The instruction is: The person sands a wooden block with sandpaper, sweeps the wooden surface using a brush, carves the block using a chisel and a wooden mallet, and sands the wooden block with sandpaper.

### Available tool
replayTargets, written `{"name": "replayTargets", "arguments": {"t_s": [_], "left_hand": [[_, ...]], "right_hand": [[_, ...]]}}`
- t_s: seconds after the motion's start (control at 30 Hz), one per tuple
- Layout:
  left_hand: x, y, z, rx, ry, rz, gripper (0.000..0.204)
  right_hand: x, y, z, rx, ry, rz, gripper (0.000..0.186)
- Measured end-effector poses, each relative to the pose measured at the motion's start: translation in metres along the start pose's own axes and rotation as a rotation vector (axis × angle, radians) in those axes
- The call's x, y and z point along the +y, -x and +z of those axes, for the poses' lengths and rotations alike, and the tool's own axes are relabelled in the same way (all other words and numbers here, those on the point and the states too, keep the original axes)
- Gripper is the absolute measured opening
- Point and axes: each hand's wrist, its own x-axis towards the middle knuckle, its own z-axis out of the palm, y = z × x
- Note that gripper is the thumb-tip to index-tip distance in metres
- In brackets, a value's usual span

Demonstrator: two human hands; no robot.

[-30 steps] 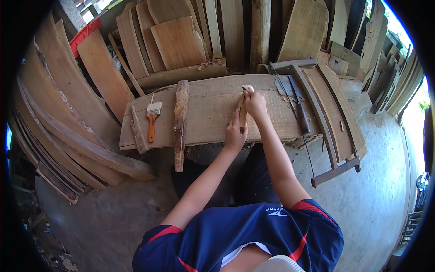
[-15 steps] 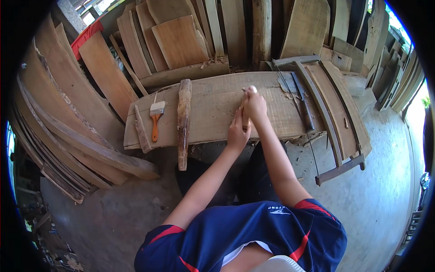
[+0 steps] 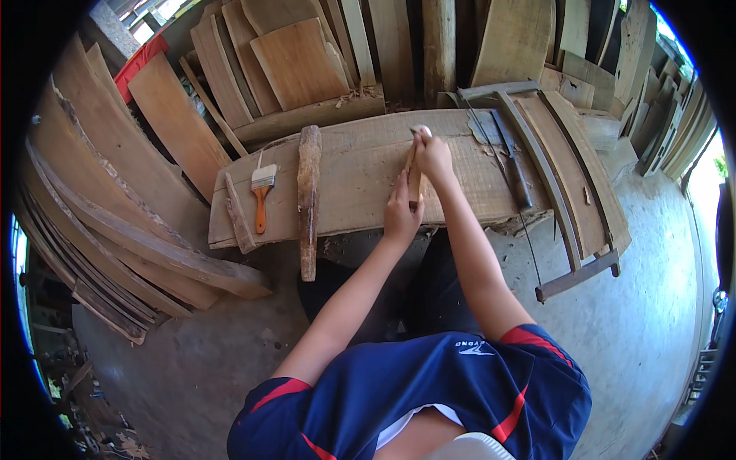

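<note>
A small, narrow piece of wood [image 3: 415,186] is held over the middle of a wide plank bench [image 3: 356,172]. My left hand [image 3: 400,215] is closed around its near end. At the far end my right hand [image 3: 434,159] is closed on a small tool with a pale, rounded, shiny end [image 3: 421,131]. The fingers hide most of this tool, so its exact kind cannot be made out. The piece of wood shows between the two hands.
Left on the bench lie a paintbrush [image 3: 261,201], a rough wooden bar [image 3: 308,203] and a thin strip [image 3: 239,215]. At right are a dark-handled saw-like blade [image 3: 515,172] and a wooden frame saw [image 3: 540,184]. Boards [image 3: 299,65] lean behind; curved planks [image 3: 146,238] stand left.
My right hand has slid a little farther along the piece of wood, away from my left hand. More of the wood now shows between them. The whole view has shifted slightly.
</note>
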Motion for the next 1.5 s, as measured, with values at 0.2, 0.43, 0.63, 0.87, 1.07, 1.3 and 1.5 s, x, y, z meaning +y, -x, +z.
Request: {"name": "replayTargets", "arguments": {"t_s": [0.2, 0.43, 0.63, 0.87, 1.07, 1.3, 1.5], "left_hand": [[-0.008, 0.006, -0.003, 0.041, 0.009, -0.006, 0.057], [-0.004, 0.004, -0.011, -0.114, 0.013, -0.1, 0.062], [0.002, -0.002, 0.01, 0.0, -0.009, 0.028, 0.063], [-0.011, -0.002, -0.003, -0.149, -0.042, -0.133, 0.067], [-0.005, -0.008, -0.015, -0.047, 0.086, -0.224, 0.056], [0.016, -0.006, -0.058, -0.018, 0.881, -0.465, 0.039], [0.058, 0.002, -0.115, -0.087, 1.032, -0.454, 0.046]], "right_hand": [[-0.025, 0.069, -0.009, -0.074, -0.06, 0.056, 0.028], [-0.022, 0.072, -0.017, -0.028, -0.13, 0.013, 0.031], [-0.003, -0.007, 0.002, 0.024, 0.018, 0.068, 0.033], [-0.025, 0.117, -0.033, -0.162, -0.149, -0.003, 0.031], [0.015, 0.112, -0.091, 0.119, -0.674, 0.117, 0.037], [0.045, 0.12, -0.097, 0.307, -1.094, 0.457, 0.031], [0.035, 0.129, -0.08, 0.317, -1.075, 0.413, 0.022]]}}
